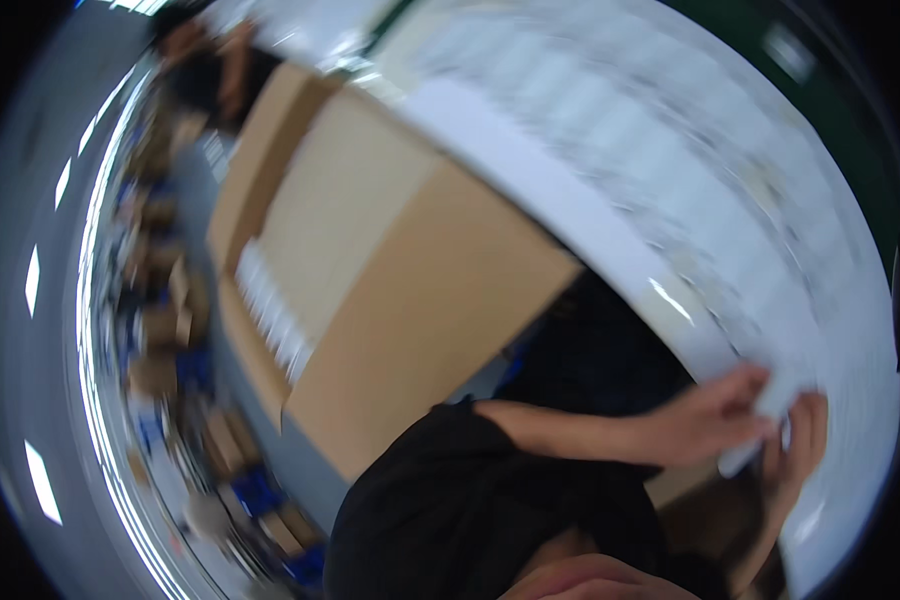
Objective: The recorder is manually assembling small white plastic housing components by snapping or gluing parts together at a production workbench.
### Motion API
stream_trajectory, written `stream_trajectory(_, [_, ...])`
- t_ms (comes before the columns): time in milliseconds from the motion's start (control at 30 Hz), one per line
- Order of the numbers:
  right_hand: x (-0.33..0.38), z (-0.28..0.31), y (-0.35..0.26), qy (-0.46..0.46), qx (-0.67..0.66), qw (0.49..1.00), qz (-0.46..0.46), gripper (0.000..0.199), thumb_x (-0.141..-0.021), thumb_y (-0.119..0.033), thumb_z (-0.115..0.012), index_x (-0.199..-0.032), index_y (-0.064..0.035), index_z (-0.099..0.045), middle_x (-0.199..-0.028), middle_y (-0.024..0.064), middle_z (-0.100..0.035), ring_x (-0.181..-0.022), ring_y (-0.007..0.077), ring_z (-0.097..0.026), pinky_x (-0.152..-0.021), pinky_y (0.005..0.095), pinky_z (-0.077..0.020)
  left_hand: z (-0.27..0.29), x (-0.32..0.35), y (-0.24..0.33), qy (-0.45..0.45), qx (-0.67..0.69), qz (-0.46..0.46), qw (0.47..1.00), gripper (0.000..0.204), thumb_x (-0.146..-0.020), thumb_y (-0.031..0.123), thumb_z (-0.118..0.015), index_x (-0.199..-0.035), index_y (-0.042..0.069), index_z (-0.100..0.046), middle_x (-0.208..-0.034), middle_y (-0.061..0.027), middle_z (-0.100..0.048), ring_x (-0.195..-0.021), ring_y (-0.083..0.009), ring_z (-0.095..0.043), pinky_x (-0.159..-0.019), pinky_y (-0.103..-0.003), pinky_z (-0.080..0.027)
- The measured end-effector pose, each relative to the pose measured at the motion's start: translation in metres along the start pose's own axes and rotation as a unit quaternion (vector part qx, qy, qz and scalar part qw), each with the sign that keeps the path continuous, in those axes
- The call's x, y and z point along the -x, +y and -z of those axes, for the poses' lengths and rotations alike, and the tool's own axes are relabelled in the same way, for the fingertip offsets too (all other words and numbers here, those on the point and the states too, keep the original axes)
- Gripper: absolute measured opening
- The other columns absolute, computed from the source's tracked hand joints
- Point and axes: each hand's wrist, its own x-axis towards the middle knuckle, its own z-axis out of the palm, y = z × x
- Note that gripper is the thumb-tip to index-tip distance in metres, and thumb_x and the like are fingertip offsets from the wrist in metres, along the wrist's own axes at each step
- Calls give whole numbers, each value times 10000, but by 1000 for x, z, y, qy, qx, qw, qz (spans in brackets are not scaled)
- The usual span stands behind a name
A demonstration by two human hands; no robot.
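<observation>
Over the edge of the white-covered table, my left hand [708, 424] reaches in with its thumb and fingers curled around a small white piece [738, 459]. My right hand [798, 440] is close beside it, fingers bent toward the same piece. Blur and the fingers hide most of the piece, so its kind cannot be told. Rows of whitish, shiny items [660, 150] lie on the table beyond my hands, too smeared to name.
A large open cardboard box [440, 300] stands to my left, flaps spread, with a flat tan sheet [345, 200] inside and a row of white pieces [270, 315] along one side. Another person [220, 75] is at the far left. Cartons and blue bins [255, 490] line the left side.
</observation>
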Motion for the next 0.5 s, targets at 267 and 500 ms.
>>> stream_trajectory(267, [-40,-63,49,140,-305,924,185,175,-835,28,-646,-1007,51,-632,-986,201,-618,-825,360,-592,-798,391,-522,-6,-28,-16,-11,-63,-118,991,376,-913,163,-625,-1155,-86,-482,-954,-129,-637,-799,-171,-578,-698,-272,-490])
stream_trajectory(500, [-43,-19,19,-203,413,888,-17,161,-956,-67,-584,-1070,42,-614,-966,192,-613,-820,335,-588,-777,365,-512,-5,-23,-9,23,-185,-156,970,406,-880,221,-656,-1118,-61,-486,-923,-153,-663,-758,-234,-593,-693,-308,-505])
